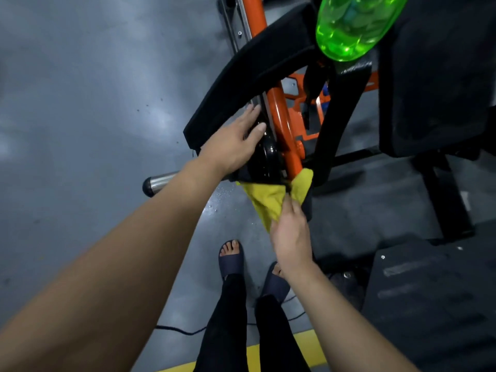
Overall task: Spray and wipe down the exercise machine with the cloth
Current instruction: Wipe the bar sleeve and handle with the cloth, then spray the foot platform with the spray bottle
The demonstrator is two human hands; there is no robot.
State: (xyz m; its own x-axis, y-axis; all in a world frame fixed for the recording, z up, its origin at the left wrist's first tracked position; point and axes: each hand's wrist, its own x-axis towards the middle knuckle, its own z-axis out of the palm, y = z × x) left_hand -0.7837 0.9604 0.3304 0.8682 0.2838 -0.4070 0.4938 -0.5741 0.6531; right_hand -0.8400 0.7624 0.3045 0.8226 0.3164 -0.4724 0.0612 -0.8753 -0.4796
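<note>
Cloth (pixel 271 200) is down at the foot of the orange bar (pixel 281 114), folded around its lower end, just under the black hub (pixel 268 157). Your right hand (pixel 290 237) has it bunched from below, fingers curled and pinching the yellow fabric tight. You're in the wiping step, working on the bar's bottom joint.

Your left hand (pixel 233 146) lies flat, fingers straight and slightly spread, on the edge of the black pad (pixel 241 84) beside the bar. It looks like it's steadying things, gripping nothing.

The green bottle (pixel 354 25) sits up top, well apart from both hands. What it rests on I can't tell. A steel peg (pixel 158 183) juts out to the left below your wrist, and there are wet drops (pixel 214 205) on the grey floor (pixel 80 103), so spray has likely landed here.

Next, I'd say, draw the cloth up along the bar with the wrap kept snug. Mind the hub and bracket, where fabric could snag.
</note>
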